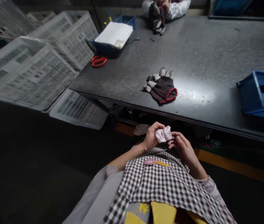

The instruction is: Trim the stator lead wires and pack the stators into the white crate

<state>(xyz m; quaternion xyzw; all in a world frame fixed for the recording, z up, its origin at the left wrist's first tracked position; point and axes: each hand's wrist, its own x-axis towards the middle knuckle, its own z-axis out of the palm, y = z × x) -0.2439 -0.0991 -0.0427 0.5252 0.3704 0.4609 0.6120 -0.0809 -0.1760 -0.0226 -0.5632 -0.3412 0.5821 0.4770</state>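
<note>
Two hands low in frame, below the table edge | left hand (pixel 151 136) and right hand (pixel 181 146) pinch a crumpled pale cloth (pixel 163 134); bunched, its long axis unclear | dark worn table (pixel 206 53), dim room | glove (pixel 162 87) lies flat, fingers pointing away-left | blue bin (pixel 260 93) cut off at the right edge.

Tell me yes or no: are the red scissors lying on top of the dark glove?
No, the red scissors lie beside the blue bin, well apart from the dark glove on the table.
</note>
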